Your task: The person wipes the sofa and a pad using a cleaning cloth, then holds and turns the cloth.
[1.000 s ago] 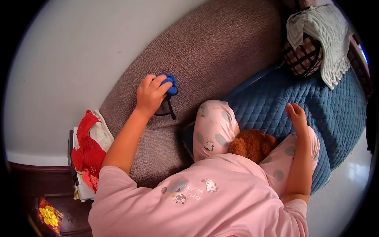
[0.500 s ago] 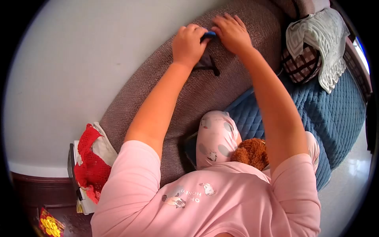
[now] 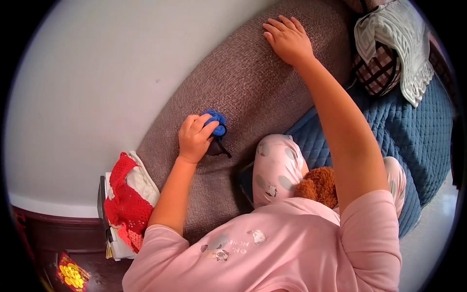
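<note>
My left hand (image 3: 194, 138) is closed on a blue bundle (image 3: 217, 122), held against the brown sofa back (image 3: 228, 73). A dark, flat piece with a black strap (image 3: 223, 150) hangs below the bundle. My right hand (image 3: 290, 40) lies flat on the upper part of the sofa back, fingers spread, with nothing in it. Between my legs sits a brown fluffy thing (image 3: 318, 186), partly hidden by my right arm.
A blue quilted cover (image 3: 404, 146) spreads at the right. On it stands a checked bag (image 3: 377, 73) under a pale fringed cloth (image 3: 413, 58). Red knitted cloth (image 3: 129, 204) lies at the left, above a dark wooden surface (image 3: 53, 238) with a red-and-gold packet (image 3: 73, 276).
My right hand came up from my knee to the sofa back. My left hand went up beside it with the blue bundle, then moved back down and left.
</note>
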Available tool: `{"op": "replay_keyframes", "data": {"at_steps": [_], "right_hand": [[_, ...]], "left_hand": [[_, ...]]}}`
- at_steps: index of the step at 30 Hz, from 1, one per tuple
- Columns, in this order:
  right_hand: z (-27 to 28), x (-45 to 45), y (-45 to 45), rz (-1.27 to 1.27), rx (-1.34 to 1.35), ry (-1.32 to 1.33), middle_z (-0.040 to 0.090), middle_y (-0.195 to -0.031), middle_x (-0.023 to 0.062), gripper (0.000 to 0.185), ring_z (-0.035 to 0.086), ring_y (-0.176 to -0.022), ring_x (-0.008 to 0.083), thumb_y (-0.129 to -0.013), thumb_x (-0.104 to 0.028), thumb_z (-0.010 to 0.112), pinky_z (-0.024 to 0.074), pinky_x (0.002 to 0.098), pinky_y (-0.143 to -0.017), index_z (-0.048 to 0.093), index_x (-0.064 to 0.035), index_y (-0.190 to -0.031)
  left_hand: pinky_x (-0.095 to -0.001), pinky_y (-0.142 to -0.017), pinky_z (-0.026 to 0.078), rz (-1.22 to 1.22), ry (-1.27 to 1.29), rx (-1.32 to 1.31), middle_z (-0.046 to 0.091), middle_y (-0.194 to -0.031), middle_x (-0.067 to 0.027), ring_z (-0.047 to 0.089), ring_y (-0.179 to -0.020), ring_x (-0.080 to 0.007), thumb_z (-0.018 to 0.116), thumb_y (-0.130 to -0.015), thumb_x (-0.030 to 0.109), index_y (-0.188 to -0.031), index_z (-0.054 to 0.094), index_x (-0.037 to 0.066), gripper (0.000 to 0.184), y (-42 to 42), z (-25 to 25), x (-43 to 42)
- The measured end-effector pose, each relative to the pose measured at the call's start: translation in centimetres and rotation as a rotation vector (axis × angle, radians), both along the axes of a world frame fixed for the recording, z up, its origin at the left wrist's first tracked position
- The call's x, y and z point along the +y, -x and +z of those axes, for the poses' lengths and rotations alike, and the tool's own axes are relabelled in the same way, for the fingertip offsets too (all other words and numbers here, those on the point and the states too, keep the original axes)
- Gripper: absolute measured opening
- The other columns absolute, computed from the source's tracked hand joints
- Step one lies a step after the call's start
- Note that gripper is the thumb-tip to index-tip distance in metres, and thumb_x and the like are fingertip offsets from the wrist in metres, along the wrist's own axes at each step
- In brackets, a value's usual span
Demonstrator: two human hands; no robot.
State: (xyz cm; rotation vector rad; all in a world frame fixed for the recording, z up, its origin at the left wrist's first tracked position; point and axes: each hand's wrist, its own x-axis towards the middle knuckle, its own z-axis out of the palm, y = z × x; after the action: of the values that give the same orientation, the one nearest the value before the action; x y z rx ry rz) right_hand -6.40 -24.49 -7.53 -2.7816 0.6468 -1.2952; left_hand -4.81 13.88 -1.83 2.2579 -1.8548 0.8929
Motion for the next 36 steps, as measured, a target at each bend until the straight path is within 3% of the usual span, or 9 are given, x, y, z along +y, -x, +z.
{"op": "replay_keyframes", "data": {"at_steps": [8, 10, 14, 16, 22, 26, 29, 32, 36], "right_hand": [[0.6, 0.8, 0.8, -0.046, -0.017, -0.016, 0.056, -0.153, -0.0027, 0.044, 0.041, -0.149, 0.0208, -0.112, -0.044, 0.039, 0.0221, 0.0431, -0.128, 0.062, -0.0249, -0.144], [0.9, 0.7, 1.3, 0.115, -0.306, -0.001, 0.068, -0.131, 0.0075, 0.030, 0.055, -0.132, 0.0301, -0.098, -0.030, 0.062, 0.0370, 0.0478, -0.117, 0.071, -0.0133, -0.121], [0.2, -0.9, 0.9, 0.218, -0.231, -0.032, 0.065, -0.141, 0.0037, 0.036, 0.049, -0.142, 0.0261, -0.104, -0.032, 0.052, 0.0248, 0.0467, -0.125, 0.071, -0.0119, -0.128], [-0.1, -0.9, 0.6, 0.024, -0.039, 0.109, 0.056, -0.154, -0.0025, 0.043, 0.041, -0.149, 0.0211, -0.112, -0.043, 0.039, 0.0225, 0.0433, -0.127, 0.061, -0.0249, -0.144], [0.3, -0.2, 0.3, 0.037, -0.013, 0.009, 0.056, -0.153, -0.0030, 0.044, 0.040, -0.150, 0.0223, -0.111, -0.044, 0.040, 0.0216, 0.0437, -0.128, 0.064, -0.0236, -0.141], [0.0, 0.1, 0.2, 0.007, -0.025, -0.019, 0.056, -0.153, -0.0038, 0.045, 0.038, -0.151, 0.0205, -0.112, -0.044, 0.037, 0.0202, 0.0428, -0.129, 0.063, -0.0238, -0.143], [0.1, 0.1, 0.4, 0.006, -0.007, -0.020, 0.055, -0.154, -0.0039, 0.045, 0.038, -0.151, 0.0200, -0.113, -0.044, 0.036, 0.0199, 0.0425, -0.129, 0.063, -0.0239, -0.143], [-0.5, -0.1, -0.1, 0.000, -0.063, 0.004, 0.058, -0.150, -0.0038, 0.043, 0.042, -0.148, 0.0200, -0.111, -0.044, 0.040, 0.0218, 0.0427, -0.128, 0.066, -0.0232, -0.140], [-0.6, 0.0, 0.0, -0.009, -0.134, 0.015, 0.062, -0.146, -0.0038, 0.041, 0.047, -0.144, 0.0204, -0.109, -0.043, 0.045, 0.0240, 0.0435, -0.127, 0.069, -0.0225, -0.136]], "left_hand": [[-0.0396, -0.080, 0.055, -0.191, 0.065, -0.007, 0.069, -0.109, -0.0021, 0.065, -0.096, -0.0280, 0.085, -0.058, 0.005, -0.099, 0.074, 0.016, 0.043, -2.5, 1.1, -13.7], [-0.0391, -0.082, 0.056, -0.200, 0.112, 0.011, 0.069, -0.109, -0.0011, 0.065, -0.098, -0.0272, 0.085, -0.068, 0.011, -0.100, 0.074, 0.017, 0.034, -3.1, 1.0, -18.4], [-0.0393, -0.083, 0.056, -0.188, 0.287, -0.018, 0.070, -0.110, 0.0000, 0.065, -0.100, -0.0268, 0.083, -0.077, 0.017, -0.102, 0.074, 0.019, 0.026, -4.3, 0.8, -23.6], [-0.0401, -0.085, 0.056, -0.182, 0.273, 0.041, 0.070, -0.110, 0.0000, 0.065, -0.102, -0.0268, 0.082, -0.081, 0.021, -0.103, 0.074, 0.020, 0.024, -4.1, 0.7, -22.9], [-0.0432, -0.086, 0.056, -0.097, 0.013, 0.089, 0.067, -0.115, -0.0040, 0.064, -0.105, -0.0317, 0.082, -0.070, 0.003, -0.106, 0.072, 0.017, 0.040, -1.8, 1.5, -12.4], [-0.0427, -0.078, 0.057, -0.099, -0.063, -0.012, 0.066, -0.114, -0.0033, 0.065, -0.098, -0.0307, 0.083, -0.063, 0.005, -0.105, 0.072, 0.017, 0.046, -1.3, 0.7, -2.3], [-0.0381, -0.074, 0.056, -0.081, -0.167, -0.075, 0.065, -0.108, -0.0010, 0.063, -0.089, -0.0261, 0.078, -0.068, 0.010, -0.102, 0.071, 0.017, 0.035, -1.2, 1.5, 2.4], [-0.0401, -0.073, 0.056, -0.087, -0.132, -0.092, 0.066, -0.112, -0.0029, 0.064, -0.091, -0.0286, 0.082, -0.062, 0.006, -0.102, 0.073, 0.017, 0.043, -1.8, 1.3, 2.0], [-0.0408, -0.072, 0.055, -0.152, -0.027, -0.091, 0.066, -0.110, -0.0039, 0.064, -0.091, -0.0290, 0.081, -0.061, 0.005, -0.101, 0.072, 0.016, 0.042, -2.4, 0.7, -4.9]]}}
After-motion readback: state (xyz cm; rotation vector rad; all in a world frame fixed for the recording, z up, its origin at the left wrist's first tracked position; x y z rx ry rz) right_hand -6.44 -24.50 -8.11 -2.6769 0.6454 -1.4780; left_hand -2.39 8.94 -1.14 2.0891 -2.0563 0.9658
